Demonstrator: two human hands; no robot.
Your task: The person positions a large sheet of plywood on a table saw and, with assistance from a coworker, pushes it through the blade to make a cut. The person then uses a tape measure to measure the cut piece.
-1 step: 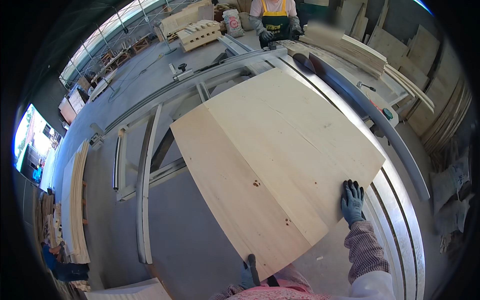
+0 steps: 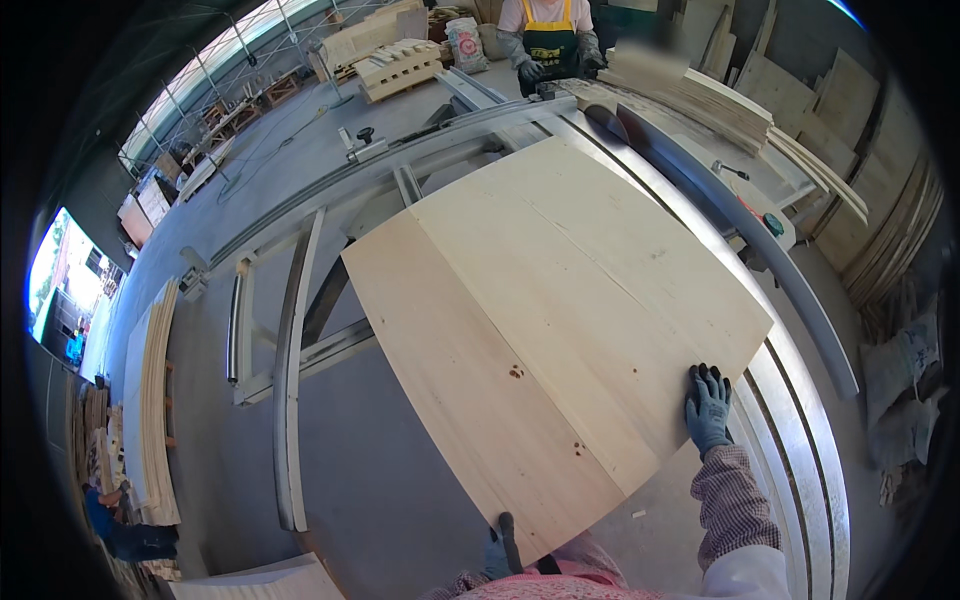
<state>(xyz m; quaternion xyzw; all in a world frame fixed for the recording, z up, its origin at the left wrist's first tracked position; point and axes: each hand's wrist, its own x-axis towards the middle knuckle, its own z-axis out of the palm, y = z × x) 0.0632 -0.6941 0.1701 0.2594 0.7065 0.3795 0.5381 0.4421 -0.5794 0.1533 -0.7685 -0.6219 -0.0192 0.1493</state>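
A large pale wooden panel [image 2: 560, 300] with dark knots and a lengthwise seam rests across the sliding frame of a panel saw. My left hand [image 2: 502, 548], in a grey-blue work glove, grips the panel's near left edge; its thumb lies on top and its fingers are hidden underneath. My right hand [image 2: 709, 410], gloved alike with dark fingertips, lies flat on the panel's near right edge, fingers stretched forward. Ahead of the panel, on the right, a dark saw blade [image 2: 604, 123] shows beside a long curved-looking grey guard [image 2: 690, 190].
The slotted metal saw table [image 2: 790, 430] runs along the right. Open frame bars [image 2: 290, 380] extend left. Beyond the saw stands a co-worker in a dark apron [image 2: 550, 45], near stacked boards [image 2: 720, 105]. Another board stack [image 2: 150, 400] sits at far left, a person [image 2: 125, 525] beside it.
The panel has shifted very slightly to the right and toward me, both hands moving with it. Their hold looks the same.
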